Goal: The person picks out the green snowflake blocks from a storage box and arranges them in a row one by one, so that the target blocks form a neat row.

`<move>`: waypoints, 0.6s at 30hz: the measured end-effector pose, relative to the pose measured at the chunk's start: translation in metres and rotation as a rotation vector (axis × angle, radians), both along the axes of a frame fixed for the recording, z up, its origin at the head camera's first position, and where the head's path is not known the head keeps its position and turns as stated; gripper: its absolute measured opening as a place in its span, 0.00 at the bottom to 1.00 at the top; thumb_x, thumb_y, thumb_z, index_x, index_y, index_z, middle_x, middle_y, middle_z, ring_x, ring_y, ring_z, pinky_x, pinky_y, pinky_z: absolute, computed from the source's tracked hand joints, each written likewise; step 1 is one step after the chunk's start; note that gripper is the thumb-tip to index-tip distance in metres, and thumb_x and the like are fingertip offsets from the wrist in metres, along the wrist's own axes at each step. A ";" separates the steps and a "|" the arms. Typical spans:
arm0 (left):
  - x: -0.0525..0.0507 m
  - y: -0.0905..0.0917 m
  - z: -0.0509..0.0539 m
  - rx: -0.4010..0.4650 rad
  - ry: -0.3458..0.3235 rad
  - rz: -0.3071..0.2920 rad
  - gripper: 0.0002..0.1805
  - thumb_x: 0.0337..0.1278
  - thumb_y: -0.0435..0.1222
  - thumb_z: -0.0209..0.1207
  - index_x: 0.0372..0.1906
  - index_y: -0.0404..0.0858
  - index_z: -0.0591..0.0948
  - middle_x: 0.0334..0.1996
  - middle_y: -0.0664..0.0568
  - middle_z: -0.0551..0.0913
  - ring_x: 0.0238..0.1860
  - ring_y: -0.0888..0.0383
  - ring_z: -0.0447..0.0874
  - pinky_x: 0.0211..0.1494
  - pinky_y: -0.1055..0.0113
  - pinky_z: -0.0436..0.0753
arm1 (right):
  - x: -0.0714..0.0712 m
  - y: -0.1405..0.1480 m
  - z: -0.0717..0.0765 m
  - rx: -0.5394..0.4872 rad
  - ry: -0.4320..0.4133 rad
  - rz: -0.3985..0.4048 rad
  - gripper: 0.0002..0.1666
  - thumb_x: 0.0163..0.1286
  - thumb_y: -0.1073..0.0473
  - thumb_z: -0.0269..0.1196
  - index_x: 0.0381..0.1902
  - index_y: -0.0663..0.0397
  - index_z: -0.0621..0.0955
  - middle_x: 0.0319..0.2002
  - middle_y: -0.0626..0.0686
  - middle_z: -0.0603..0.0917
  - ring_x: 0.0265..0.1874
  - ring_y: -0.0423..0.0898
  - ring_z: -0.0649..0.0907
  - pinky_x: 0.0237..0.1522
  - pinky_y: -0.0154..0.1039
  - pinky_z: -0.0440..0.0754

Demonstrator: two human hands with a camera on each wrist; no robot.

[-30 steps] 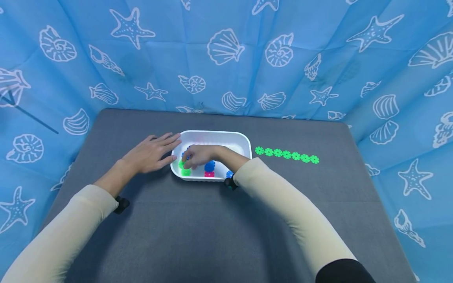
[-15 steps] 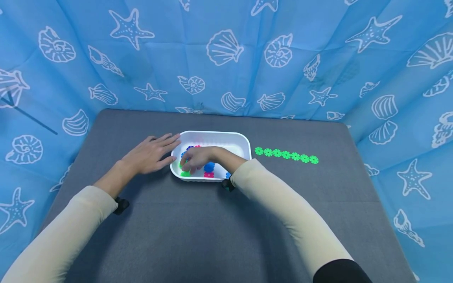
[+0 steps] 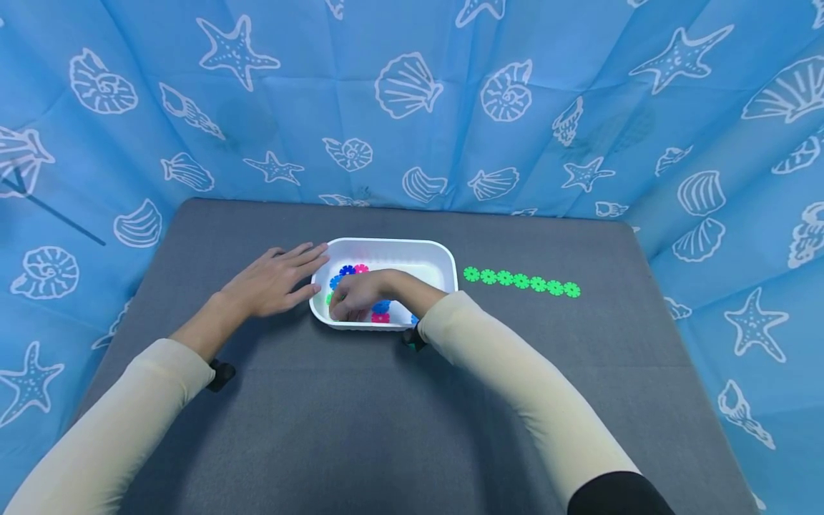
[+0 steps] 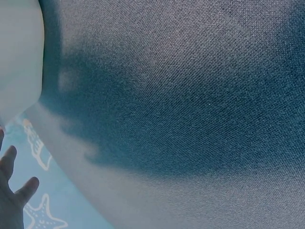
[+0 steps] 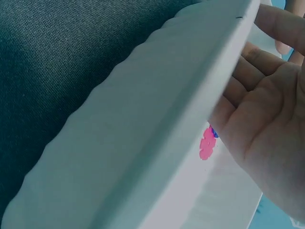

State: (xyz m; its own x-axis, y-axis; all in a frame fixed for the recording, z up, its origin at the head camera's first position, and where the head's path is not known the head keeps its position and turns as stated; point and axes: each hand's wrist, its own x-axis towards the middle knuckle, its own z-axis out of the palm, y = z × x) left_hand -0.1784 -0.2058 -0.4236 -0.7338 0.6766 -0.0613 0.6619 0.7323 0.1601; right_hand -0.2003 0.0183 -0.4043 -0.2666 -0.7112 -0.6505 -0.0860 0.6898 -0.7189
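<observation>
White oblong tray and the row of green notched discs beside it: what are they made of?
White oblong tray: probably smooth plastic, slightly glossy, given its soft sheen and rippled wall. Green notched discs: likely plastic, from their uniform bright colour; finish too small to tell.

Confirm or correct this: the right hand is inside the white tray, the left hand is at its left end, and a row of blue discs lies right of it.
The color is wrong: the row of discs is green, not blue, as the head view shows. The rest holds: right hand inside the white tray, left hand at its left end, row to its right.
</observation>
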 end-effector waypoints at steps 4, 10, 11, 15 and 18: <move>0.000 0.000 0.000 -0.005 0.003 0.002 0.35 0.74 0.53 0.48 0.77 0.41 0.61 0.78 0.49 0.55 0.76 0.43 0.55 0.68 0.36 0.63 | -0.001 0.002 0.004 -0.006 0.012 0.020 0.14 0.79 0.59 0.53 0.51 0.59 0.82 0.43 0.52 0.84 0.45 0.45 0.84 0.53 0.42 0.81; 0.000 0.001 0.000 -0.006 -0.006 0.014 0.35 0.74 0.52 0.50 0.77 0.42 0.61 0.78 0.49 0.55 0.76 0.42 0.55 0.68 0.35 0.62 | -0.001 0.005 0.009 -0.014 0.017 0.025 0.11 0.78 0.62 0.54 0.45 0.60 0.82 0.37 0.52 0.81 0.41 0.47 0.81 0.52 0.44 0.82; 0.000 0.001 0.000 -0.007 -0.009 0.017 0.35 0.74 0.52 0.50 0.77 0.42 0.61 0.78 0.50 0.55 0.76 0.42 0.55 0.68 0.35 0.62 | -0.002 0.006 0.010 -0.012 0.017 0.024 0.11 0.77 0.61 0.55 0.45 0.60 0.83 0.37 0.53 0.81 0.41 0.48 0.81 0.53 0.45 0.82; 0.001 0.002 0.002 -0.006 -0.024 0.025 0.35 0.73 0.52 0.50 0.77 0.41 0.61 0.78 0.49 0.55 0.76 0.42 0.55 0.68 0.34 0.61 | -0.003 0.011 0.013 0.004 0.026 0.027 0.09 0.75 0.59 0.60 0.44 0.57 0.84 0.39 0.54 0.84 0.44 0.50 0.82 0.54 0.43 0.82; 0.001 0.002 0.002 -0.009 -0.034 0.032 0.35 0.73 0.52 0.50 0.78 0.42 0.60 0.79 0.49 0.54 0.76 0.42 0.54 0.69 0.34 0.60 | -0.003 0.015 0.015 0.003 0.030 0.036 0.08 0.73 0.59 0.61 0.43 0.57 0.84 0.37 0.52 0.83 0.42 0.49 0.81 0.53 0.43 0.82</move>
